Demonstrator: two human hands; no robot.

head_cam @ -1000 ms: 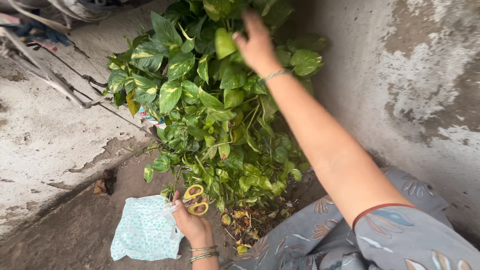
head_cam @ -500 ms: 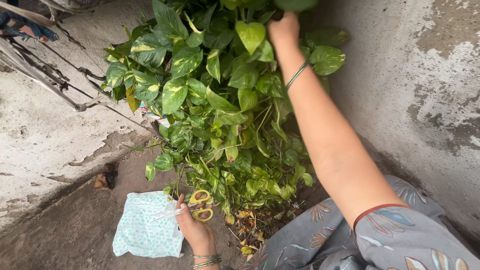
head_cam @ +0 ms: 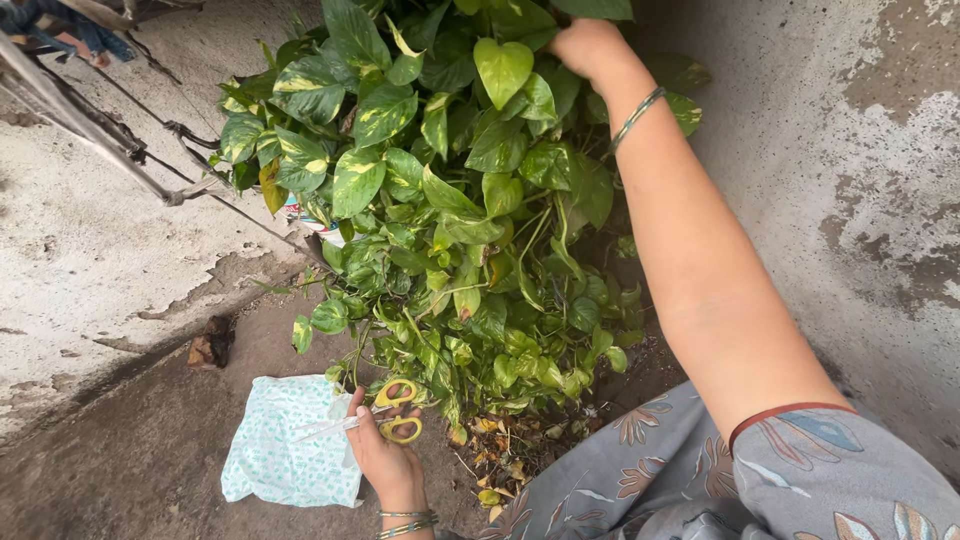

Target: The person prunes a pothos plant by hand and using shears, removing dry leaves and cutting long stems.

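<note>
Our right hand [head_cam: 590, 45] is deep in the plant [head_cam: 450, 200] by the wall, grip hidden, can't tell. Left hand [head_cam: 385, 450] holds scissors [head_cam: 385, 410] near the bag [head_cam: 285, 455]. Leaves look soft, tear-prone; we'd grip stems.

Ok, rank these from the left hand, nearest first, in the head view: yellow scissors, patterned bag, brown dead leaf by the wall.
From the left hand:
1. Yellow scissors, held in it.
2. Patterned bag, just to its left.
3. Brown dead leaf, farther left, at the wall's foot.
</note>
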